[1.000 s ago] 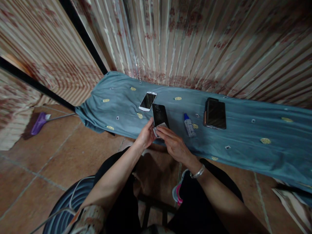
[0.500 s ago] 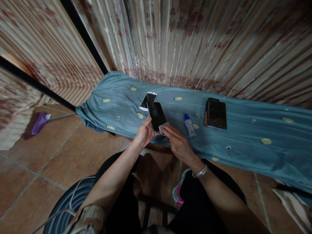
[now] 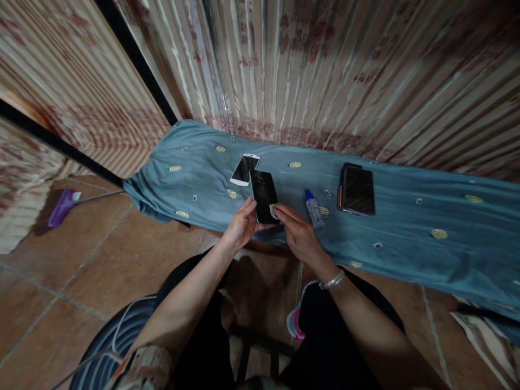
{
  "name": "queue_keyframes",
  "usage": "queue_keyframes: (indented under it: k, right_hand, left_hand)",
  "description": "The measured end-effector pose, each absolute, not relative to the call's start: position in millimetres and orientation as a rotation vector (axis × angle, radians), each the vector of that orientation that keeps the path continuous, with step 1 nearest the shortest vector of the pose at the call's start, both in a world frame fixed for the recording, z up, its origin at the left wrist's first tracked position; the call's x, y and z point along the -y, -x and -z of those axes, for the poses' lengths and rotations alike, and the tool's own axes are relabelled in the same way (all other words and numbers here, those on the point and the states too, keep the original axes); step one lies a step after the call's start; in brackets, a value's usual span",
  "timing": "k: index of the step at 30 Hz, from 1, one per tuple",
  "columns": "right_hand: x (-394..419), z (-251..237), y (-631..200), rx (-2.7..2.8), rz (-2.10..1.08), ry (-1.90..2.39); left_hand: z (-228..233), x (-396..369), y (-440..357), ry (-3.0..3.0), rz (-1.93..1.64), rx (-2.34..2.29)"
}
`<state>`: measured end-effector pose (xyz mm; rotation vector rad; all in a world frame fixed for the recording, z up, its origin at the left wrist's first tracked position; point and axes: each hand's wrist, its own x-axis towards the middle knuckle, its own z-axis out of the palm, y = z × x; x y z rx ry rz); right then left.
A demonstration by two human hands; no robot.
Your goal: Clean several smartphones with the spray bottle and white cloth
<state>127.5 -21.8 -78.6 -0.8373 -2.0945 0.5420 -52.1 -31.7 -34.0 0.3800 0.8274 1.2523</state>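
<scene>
My left hand [image 3: 242, 223] grips a black smartphone [image 3: 264, 192] by its lower left edge, the screen facing up. Cracks show near the phone's upper part. Pinched in the fingers of my right hand [image 3: 298, 230] is a small pale wipe [image 3: 273, 211], pressed against the lower right of the screen. Just beyond the held phone, a white smartphone [image 3: 245, 169] lies on the blue cloth [image 3: 203, 179]. A clear bottle with a blue cap [image 3: 314, 210] rests on the cloth to the right of my right hand.
Farther right on the cloth lie dark phones or cases, stacked together [image 3: 356, 189]. Pleated curtains [image 3: 260, 70] hang behind, with black poles [image 3: 138, 59] at the left. A purple broom [image 3: 62, 207] lies on the tiled floor, and a round ridged object [image 3: 109, 346] stands by my left leg.
The wipe in my right hand has moved slightly up the screen from the bottom corner. The held phone has turned a little and shifted right. The view has shifted slightly.
</scene>
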Motion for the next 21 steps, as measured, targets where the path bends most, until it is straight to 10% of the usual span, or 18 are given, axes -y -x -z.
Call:
queue_keyframes:
  k: [21]
  right_hand:
    - [-7, 82, -140, 2.076, -0.489, 1.093]
  left_hand:
    - [38, 47, 38, -0.478, -1.073, -0.791]
